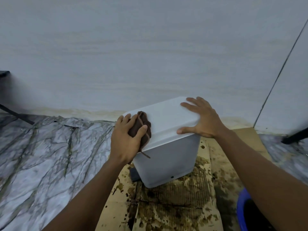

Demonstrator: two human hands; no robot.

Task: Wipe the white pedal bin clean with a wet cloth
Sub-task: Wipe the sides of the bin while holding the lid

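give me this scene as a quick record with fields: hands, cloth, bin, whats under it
bin: white pedal bin, upright, lid shut
left: left hand grips brown cloth on the lid's left edge
right: right hand flat on the lid's right side, fingers spread
under bin: stained cardboard
floor: grey marbled floor
nearby: blue bucket, lower right, partly out of frame

Dim, flat light; blurry, warped edges.

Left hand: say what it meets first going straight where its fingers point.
The left hand, holding the brown cloth, would cross a corner of the bin lid, then probably meet the wall; depth unclear.
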